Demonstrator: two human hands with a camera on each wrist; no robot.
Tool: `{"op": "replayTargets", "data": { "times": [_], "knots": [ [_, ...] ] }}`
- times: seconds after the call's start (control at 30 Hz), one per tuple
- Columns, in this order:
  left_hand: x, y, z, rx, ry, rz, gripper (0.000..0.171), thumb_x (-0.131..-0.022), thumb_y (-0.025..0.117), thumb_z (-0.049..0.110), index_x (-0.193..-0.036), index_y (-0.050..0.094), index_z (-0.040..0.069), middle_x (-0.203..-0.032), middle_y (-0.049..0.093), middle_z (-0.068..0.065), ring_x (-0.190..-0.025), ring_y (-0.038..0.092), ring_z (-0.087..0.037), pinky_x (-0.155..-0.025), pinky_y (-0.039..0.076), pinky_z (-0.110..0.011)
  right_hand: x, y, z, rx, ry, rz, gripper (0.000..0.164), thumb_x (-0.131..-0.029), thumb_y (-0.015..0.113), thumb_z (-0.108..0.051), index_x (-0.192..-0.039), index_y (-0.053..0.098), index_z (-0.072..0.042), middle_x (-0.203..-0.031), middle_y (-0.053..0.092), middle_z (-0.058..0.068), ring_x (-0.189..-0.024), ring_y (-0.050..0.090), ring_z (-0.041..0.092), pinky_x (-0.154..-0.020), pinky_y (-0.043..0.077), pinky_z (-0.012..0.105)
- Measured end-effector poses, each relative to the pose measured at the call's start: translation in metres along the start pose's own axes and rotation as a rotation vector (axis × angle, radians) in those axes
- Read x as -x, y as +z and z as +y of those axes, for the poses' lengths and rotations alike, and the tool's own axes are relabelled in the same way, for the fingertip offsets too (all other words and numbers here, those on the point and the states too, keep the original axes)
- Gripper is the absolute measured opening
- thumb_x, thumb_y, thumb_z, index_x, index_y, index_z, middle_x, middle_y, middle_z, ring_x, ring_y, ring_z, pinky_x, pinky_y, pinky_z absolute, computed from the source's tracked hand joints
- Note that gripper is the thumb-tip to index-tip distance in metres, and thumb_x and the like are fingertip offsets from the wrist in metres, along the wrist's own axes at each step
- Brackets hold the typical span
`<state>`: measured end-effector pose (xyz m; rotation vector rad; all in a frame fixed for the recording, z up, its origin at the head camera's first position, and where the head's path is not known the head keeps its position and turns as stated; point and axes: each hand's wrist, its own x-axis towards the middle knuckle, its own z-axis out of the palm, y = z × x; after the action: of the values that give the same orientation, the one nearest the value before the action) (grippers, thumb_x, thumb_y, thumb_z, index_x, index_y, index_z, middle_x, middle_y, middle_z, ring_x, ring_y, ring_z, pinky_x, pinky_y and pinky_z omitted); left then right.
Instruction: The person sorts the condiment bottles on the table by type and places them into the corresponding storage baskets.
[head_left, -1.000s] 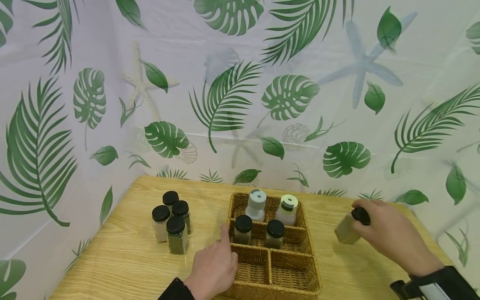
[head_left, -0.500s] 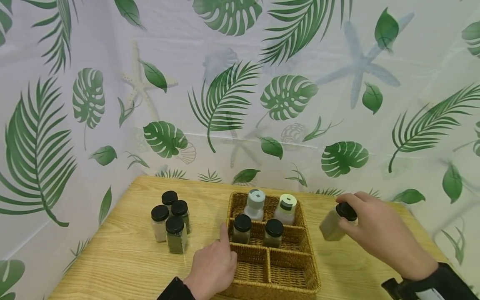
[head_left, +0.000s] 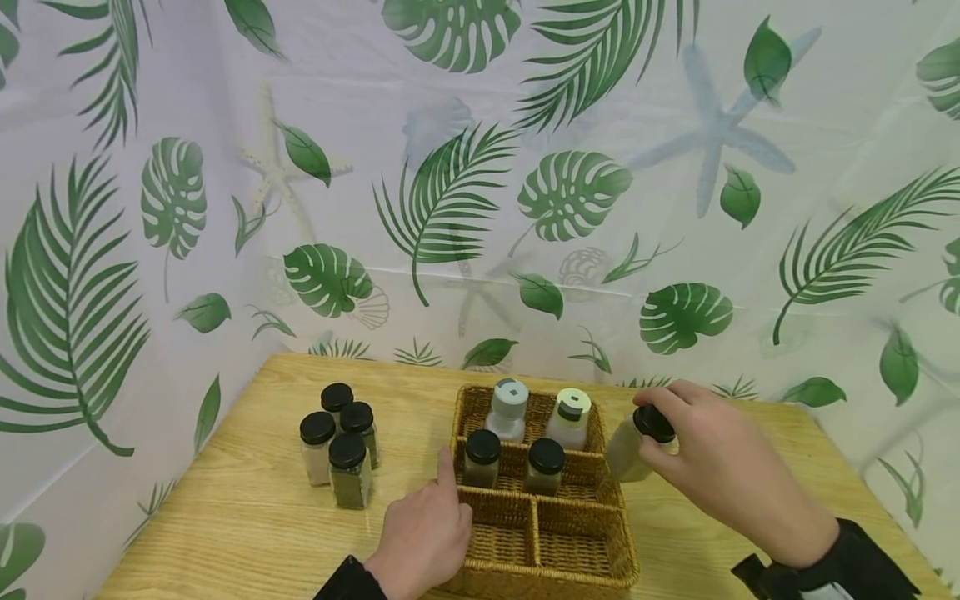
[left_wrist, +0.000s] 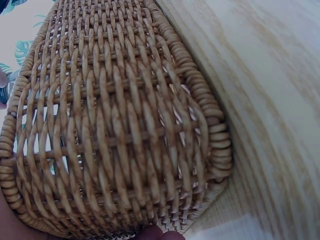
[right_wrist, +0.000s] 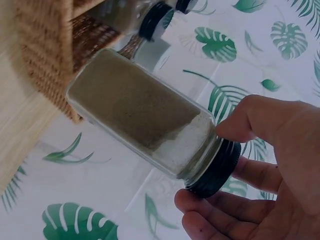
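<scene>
My right hand (head_left: 708,467) grips a glass spice jar (right_wrist: 142,115) by its black lid, fingers and thumb around it. Greyish-brown powder fills most of this tilted jar, which is close beside the basket's right wall in the head view. My left hand (head_left: 423,533) holds the left wall of the woven basket (head_left: 637,575), index finger lying straight along it. Fingertips (left_wrist: 155,234) show against the weave in the left wrist view. Two black-lidded jars (head_left: 543,468) stand in the middle row of compartments. Behind them are a white-capped bottle (head_left: 508,410) and a yellow-capped bottle (head_left: 570,419).
Several black-lidded spice jars (head_left: 350,471) stand grouped on the wooden table (head_left: 225,517), left of the basket. A leaf-patterned cloth (head_left: 480,208) hangs behind and at the sides. Dividers (head_left: 536,533) split the basket into compartments.
My right hand has carried the spice jar leftward over the table, from the right side to close by the basket. My left hand has stayed at the basket's left wall.
</scene>
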<state>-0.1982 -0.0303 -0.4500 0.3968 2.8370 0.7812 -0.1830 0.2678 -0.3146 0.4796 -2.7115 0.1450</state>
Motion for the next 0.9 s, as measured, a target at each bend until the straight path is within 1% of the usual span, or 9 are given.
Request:
{"op": "replayTargets", "data": {
  "times": [0.2, 0.27, 0.37, 0.47, 0.7, 0.9],
  "knots": [
    [0.0, 0.001, -0.001, -0.008, -0.003, 0.0, 0.069, -0.106, 0.044, 0.026, -0.161, 0.011, 0.0, -0.057, 0.046, -0.004, -0.046, 0.028, -0.018, -0.05, 0.016, -0.037, -0.006, 0.007, -0.013, -0.04, -0.017, -0.003, 0.036, -0.082, 0.077, -0.015, -0.117, 0.07, -0.011, -0.094, 0.062, 0.0, -0.071, 0.049, 0.01, -0.061, 0.04, 0.027],
    [0.0, 0.0, -0.001, -0.005, -0.003, 0.001, 0.069, -0.106, 0.044, 0.026, -0.161, 0.011, 0.0, -0.057, 0.046, -0.004, -0.046, 0.029, -0.018, -0.05, 0.016, -0.037, -0.007, 0.009, -0.017, -0.056, -0.016, -0.014, 0.035, -0.082, 0.077, -0.015, -0.116, 0.07, -0.012, -0.095, 0.063, 0.0, -0.07, 0.049, 0.009, -0.061, 0.04, 0.028],
    [-0.001, 0.0, -0.002, 0.002, 0.0, -0.002, 0.07, -0.106, 0.044, 0.026, -0.161, 0.01, 0.0, -0.057, 0.046, -0.004, -0.046, 0.029, -0.018, -0.05, 0.016, -0.037, -0.009, 0.014, -0.021, -0.065, -0.012, -0.024, 0.034, -0.083, 0.077, -0.015, -0.116, 0.07, -0.014, -0.099, 0.065, 0.001, -0.074, 0.052, 0.01, -0.063, 0.043, 0.03],
    [-0.001, 0.001, -0.002, 0.003, 0.003, -0.003, 0.07, -0.106, 0.044, 0.026, -0.161, 0.01, 0.0, -0.057, 0.046, -0.004, -0.045, 0.029, -0.018, -0.049, 0.017, -0.036, -0.009, 0.021, -0.023, -0.076, -0.012, -0.038, 0.033, -0.083, 0.078, -0.016, -0.115, 0.069, -0.016, -0.101, 0.065, 0.0, -0.075, 0.052, 0.01, -0.064, 0.043, 0.03],
    [-0.001, 0.002, -0.002, 0.002, 0.003, 0.007, 0.07, -0.106, 0.044, 0.026, -0.161, 0.01, 0.0, -0.057, 0.046, -0.003, -0.045, 0.031, -0.018, -0.049, 0.017, -0.036, -0.008, 0.037, -0.022, -0.078, -0.014, -0.057, 0.028, -0.082, 0.077, -0.016, -0.109, 0.069, -0.017, -0.087, 0.057, -0.004, -0.067, 0.043, 0.008, -0.06, 0.036, 0.025],
    [0.0, 0.002, -0.003, -0.005, 0.013, 0.019, 0.07, -0.105, 0.044, 0.025, -0.161, 0.01, -0.001, -0.057, 0.046, -0.003, -0.044, 0.032, -0.018, -0.048, 0.018, -0.035, -0.006, 0.049, -0.021, -0.082, -0.007, -0.082, 0.025, -0.082, 0.078, -0.016, -0.106, 0.07, -0.017, -0.085, 0.056, -0.004, -0.064, 0.042, 0.007, -0.058, 0.034, 0.024]
  ]
}}
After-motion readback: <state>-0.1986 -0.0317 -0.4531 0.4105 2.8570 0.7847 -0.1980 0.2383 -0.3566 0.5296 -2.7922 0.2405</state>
